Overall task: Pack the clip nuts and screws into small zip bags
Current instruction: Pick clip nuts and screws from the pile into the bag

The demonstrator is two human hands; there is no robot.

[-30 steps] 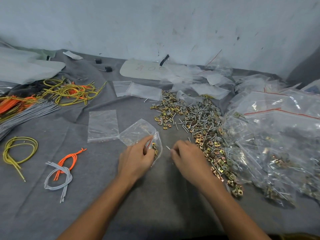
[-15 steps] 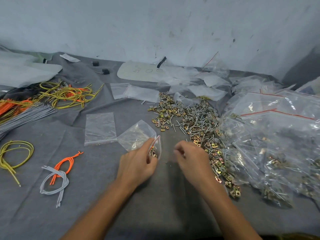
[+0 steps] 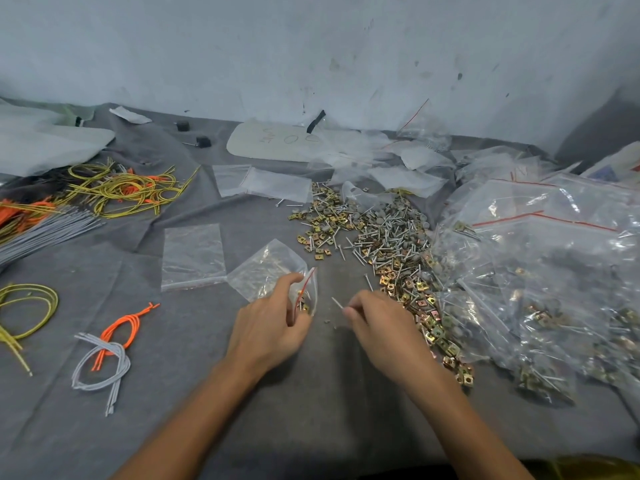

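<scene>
Screw point(image 3: 336, 302) between right fingers point(image 3: 350, 312), near bag point(image 3: 266, 268)

The surface point(image 3: 311, 410) is covered in plain mid-grey cloth. The small zip bag point(image 3: 266, 268) pinched by the left hand point(image 3: 270, 327) is clear with a thin red seal line. The screw point(image 3: 336, 303) pinched in the right hand point(image 3: 381, 330) is silver.

Beyond and right of the right hand:
- The clip nuts point(image 3: 401, 285) are gold with pink and green tints.
- The loose screws point(image 3: 388, 237) are silver.
- The large bags point(image 3: 540, 244) are clear with red seal stripes.

Left of the left hand:
- The flat zip bag point(image 3: 192, 256) is clear.
- The orange cord point(image 3: 124, 323) is knotted with the pale grey cord point(image 3: 100, 358).
- The yellow cords point(image 3: 31, 306) lie furthest left.

The wall point(image 3: 311, 46) is pale blue-grey with dark specks.
</scene>
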